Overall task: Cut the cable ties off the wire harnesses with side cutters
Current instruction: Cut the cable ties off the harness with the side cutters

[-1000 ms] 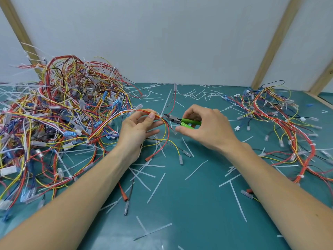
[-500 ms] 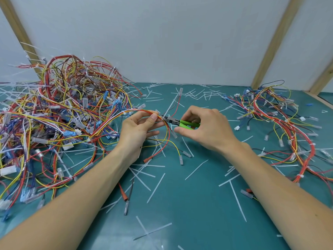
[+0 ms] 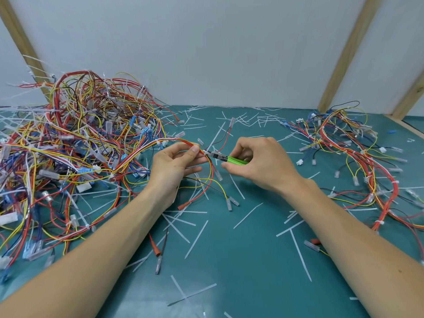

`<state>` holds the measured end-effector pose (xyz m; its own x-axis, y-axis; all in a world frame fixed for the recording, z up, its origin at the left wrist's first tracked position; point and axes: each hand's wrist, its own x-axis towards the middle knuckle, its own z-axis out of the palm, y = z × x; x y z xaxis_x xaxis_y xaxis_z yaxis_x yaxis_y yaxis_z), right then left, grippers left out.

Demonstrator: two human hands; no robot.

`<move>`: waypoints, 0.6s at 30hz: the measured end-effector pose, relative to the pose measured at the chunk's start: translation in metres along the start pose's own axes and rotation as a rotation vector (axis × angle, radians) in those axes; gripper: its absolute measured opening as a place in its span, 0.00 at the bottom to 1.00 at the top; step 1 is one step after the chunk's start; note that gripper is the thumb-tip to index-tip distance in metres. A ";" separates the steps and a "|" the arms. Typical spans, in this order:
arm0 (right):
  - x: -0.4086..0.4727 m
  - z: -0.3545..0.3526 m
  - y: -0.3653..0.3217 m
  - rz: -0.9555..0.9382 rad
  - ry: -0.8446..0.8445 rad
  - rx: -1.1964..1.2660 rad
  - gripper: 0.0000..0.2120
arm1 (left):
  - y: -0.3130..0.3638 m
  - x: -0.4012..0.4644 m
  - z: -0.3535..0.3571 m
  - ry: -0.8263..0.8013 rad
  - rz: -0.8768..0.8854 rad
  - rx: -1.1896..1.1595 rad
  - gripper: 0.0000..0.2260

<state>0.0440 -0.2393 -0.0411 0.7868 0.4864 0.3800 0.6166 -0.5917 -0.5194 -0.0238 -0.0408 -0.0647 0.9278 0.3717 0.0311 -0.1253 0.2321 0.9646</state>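
Observation:
My left hand (image 3: 176, 164) pinches a harness of red, yellow and white wires (image 3: 146, 150) between thumb and fingers, just above the green table. My right hand (image 3: 263, 161) grips the side cutters (image 3: 227, 158) by their green handles. The cutters' dark jaws point left and sit against the harness at a white cable tie (image 3: 207, 153), right beside my left fingertips. Loose ends of the harness hang down to the mat below my hands.
A big tangled heap of harnesses (image 3: 68, 157) fills the left side. A smaller pile of harnesses (image 3: 358, 157) lies at the right. Cut white tie pieces (image 3: 197, 237) litter the green mat (image 3: 241, 271). Wooden struts and a white wall stand behind.
The cutters' jaws have moved left from a small gap to touch the harness at my left fingertips. My left hand has kept its hold.

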 end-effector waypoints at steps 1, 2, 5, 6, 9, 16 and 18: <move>0.000 0.000 0.000 0.000 0.001 0.005 0.13 | 0.000 0.000 0.000 -0.001 -0.001 -0.002 0.04; 0.000 0.000 0.000 0.000 0.002 0.010 0.13 | 0.000 0.000 0.000 -0.001 -0.002 -0.003 0.04; 0.000 0.001 0.000 0.000 0.006 0.012 0.13 | 0.000 0.000 0.000 0.003 -0.006 -0.009 0.04; 0.000 0.001 0.000 0.001 0.007 0.011 0.13 | 0.000 0.000 0.000 0.003 -0.008 -0.011 0.04; 0.001 0.002 0.000 0.003 0.010 0.000 0.13 | 0.001 0.000 0.001 0.006 -0.014 -0.018 0.04; 0.001 0.003 0.002 0.003 0.026 -0.001 0.13 | 0.002 0.000 0.001 0.007 -0.021 -0.026 0.04; 0.001 0.005 0.003 0.014 0.033 0.016 0.13 | 0.002 -0.001 0.001 0.007 -0.024 -0.026 0.04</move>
<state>0.0464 -0.2376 -0.0459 0.7960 0.4567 0.3973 0.6052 -0.5879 -0.5368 -0.0243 -0.0412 -0.0624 0.9280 0.3725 0.0063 -0.1124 0.2637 0.9580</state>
